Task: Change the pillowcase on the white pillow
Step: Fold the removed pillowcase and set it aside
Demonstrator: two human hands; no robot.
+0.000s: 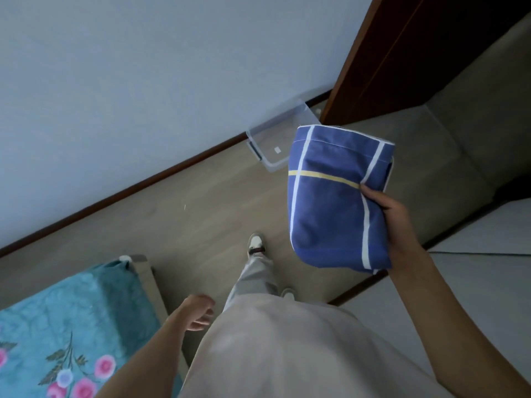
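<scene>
Right grip (386, 216) is closed around a folded blue pillowcase (336, 196), thumb on the upper face near the yellow stripe, the remaining fingers hidden beneath the cloth. Left grip (199, 311) hangs at about seven o'clock beside the person's hip, fingers loosely curled and holding nothing.

Judging by this, the step in hand is fetching the fresh case: it is held up in the air at roughly three o'clock of the view, above the floor (201, 202), well apart from the bed (71, 326) whose teal floral cover shows at eight o'clock. A clear plastic box (275, 139) stands on the floor against the wall at twelve o'clock, just beyond the top edge of the cloth. The white pillow itself is not in view, so I cannot tell whether its old case is off yet.

The next move, as I judge it, calls for carrying the case to the bed, bringing the free hand in to shake the folds out, and finding the open end before the pillow can go in.

The pillowcase looks soft and limp, folded into a thick pad that sags and bulges at its lower corner. It is a mid blue, crossed by white stripes and one thin yellow stripe, with a stitched hem along the upper edge.
</scene>
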